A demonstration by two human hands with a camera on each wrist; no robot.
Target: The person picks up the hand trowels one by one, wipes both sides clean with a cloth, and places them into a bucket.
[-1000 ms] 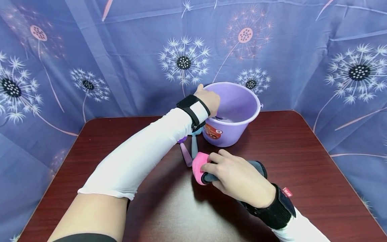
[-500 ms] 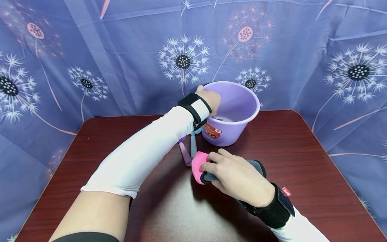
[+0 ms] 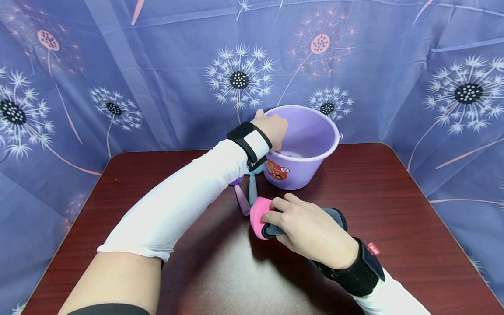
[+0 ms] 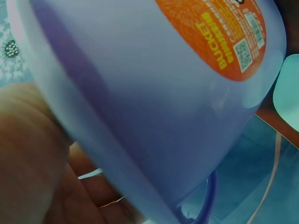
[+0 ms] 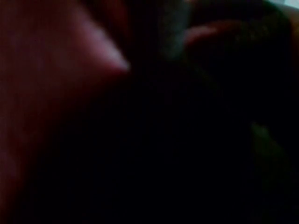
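Observation:
A lilac bucket [image 3: 299, 168] with an orange label stands near the back of the table. My left hand [image 3: 271, 129] reaches over its near left rim, fingertips hidden inside. In the left wrist view, that hand [image 4: 30, 149] lies along the bucket's rim, fingers on the inner side; whether they hold anything is unclear. Over the front middle of the table, my right hand [image 3: 309, 229] grips a soft grey item [image 3: 334, 216] with black edging and a fuzzy pink end [image 3: 259, 218]; its kind is unclear. The right wrist view is almost black.
Beside the bucket's left front lie a tool with a pink handle [image 3: 242, 201] and purple head, and one with a grey-blue handle [image 3: 253, 190] and light-blue head. A blue dandelion-print curtain [image 3: 177, 87] hangs behind the dark red-brown table [image 3: 393, 197].
My left wrist shifts and turns slightly at the bucket's rim. A small dark shape inside the bucket beside the hand shows less now. The right hand keeps its hold and place.

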